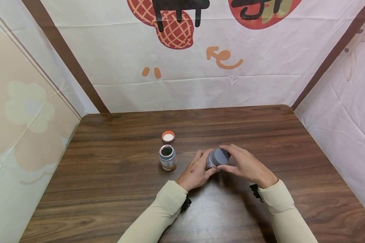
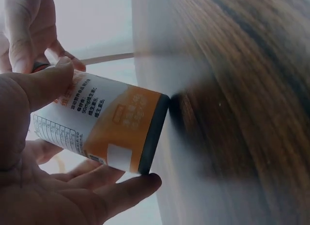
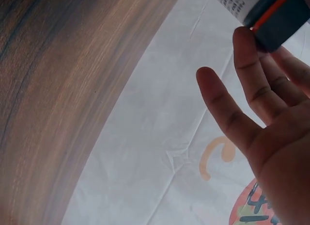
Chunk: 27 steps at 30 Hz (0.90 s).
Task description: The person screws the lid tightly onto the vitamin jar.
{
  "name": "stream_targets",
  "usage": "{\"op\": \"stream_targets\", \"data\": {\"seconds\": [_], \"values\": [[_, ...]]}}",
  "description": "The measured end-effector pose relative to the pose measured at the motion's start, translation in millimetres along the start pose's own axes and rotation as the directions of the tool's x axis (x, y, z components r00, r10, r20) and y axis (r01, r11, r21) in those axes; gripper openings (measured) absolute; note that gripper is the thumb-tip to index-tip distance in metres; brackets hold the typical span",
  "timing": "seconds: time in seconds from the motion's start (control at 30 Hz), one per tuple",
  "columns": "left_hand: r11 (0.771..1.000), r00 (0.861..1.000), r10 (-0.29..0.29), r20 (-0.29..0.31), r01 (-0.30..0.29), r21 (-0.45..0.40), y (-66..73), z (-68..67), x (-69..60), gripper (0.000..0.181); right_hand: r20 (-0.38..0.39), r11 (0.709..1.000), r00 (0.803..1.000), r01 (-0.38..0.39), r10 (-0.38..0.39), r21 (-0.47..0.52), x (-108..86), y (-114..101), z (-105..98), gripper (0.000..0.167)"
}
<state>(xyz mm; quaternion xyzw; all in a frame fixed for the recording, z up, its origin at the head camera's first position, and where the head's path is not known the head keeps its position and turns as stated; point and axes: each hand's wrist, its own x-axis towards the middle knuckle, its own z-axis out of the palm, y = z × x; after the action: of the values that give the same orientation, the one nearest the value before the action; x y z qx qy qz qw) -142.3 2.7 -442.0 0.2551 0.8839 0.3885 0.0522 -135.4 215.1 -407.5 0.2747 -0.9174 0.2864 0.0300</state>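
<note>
My left hand (image 1: 196, 172) grips the body of a vitamin bottle (image 2: 104, 123), which has a white and orange label and a dark base. The bottle is tilted, its base close to the tabletop. My right hand (image 1: 244, 165) holds the bottle's dark grey cap (image 1: 220, 157) between thumb and fingers. An orange-red line shows at the cap's lower edge in the right wrist view, and the cap sits on the bottle's neck. To the left of my hands stands a second, similar bottle (image 1: 168, 162), upright and uncapped, with a dark inside.
Behind the uncapped bottle, a loose cap (image 1: 168, 136) lies with its white inside up and an orange rim. Both rest on a dark wooden table (image 1: 109, 168). White printed cloth (image 1: 182, 91) hangs behind the table, with more cloth at both sides.
</note>
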Motion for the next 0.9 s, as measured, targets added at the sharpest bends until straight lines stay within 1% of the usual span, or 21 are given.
{"op": "stream_targets", "data": {"seconds": [0.13, 0.2, 0.5, 0.6, 0.7, 0.9], "values": [[0.999, 0.999, 0.033, 0.003, -0.033, -0.023, -0.2, 0.7, 1.5, 0.056, -0.035, 1.000, 0.999, 0.027, -0.027, 0.009, 0.6, 1, 1, 0.061], [0.999, 0.999, 0.039, 0.010, -0.039, -0.032, -0.5, 1.2, 2.3, 0.056, -0.047, 0.999, 0.998, 0.036, -0.036, 0.012, 0.5, 1, 1, 0.060], [0.999, 0.999, -0.008, 0.046, 0.010, -0.038, -0.7, 5.2, 4.1, 0.061, -0.082, 0.998, 0.995, 0.066, -0.065, 0.013, 0.3, 3, 3, 0.056], [0.998, 0.998, -0.040, 0.055, 0.043, -0.043, -0.2, 5.5, 5.0, 0.060, -0.087, 0.997, 0.994, 0.071, -0.069, 0.016, 0.4, 4, 4, 0.056], [0.996, 0.995, -0.073, 0.068, 0.077, -0.045, 0.3, 5.3, 7.1, 0.058, -0.085, 0.998, 0.995, 0.055, -0.054, 0.010, 0.1, 4, 4, 0.055], [0.995, 0.992, -0.089, 0.087, 0.093, -0.042, 0.6, 5.4, 12.6, 0.053, -0.073, 1.000, 0.997, 0.005, -0.005, 0.001, -0.2, 3, 2, 0.056]]}}
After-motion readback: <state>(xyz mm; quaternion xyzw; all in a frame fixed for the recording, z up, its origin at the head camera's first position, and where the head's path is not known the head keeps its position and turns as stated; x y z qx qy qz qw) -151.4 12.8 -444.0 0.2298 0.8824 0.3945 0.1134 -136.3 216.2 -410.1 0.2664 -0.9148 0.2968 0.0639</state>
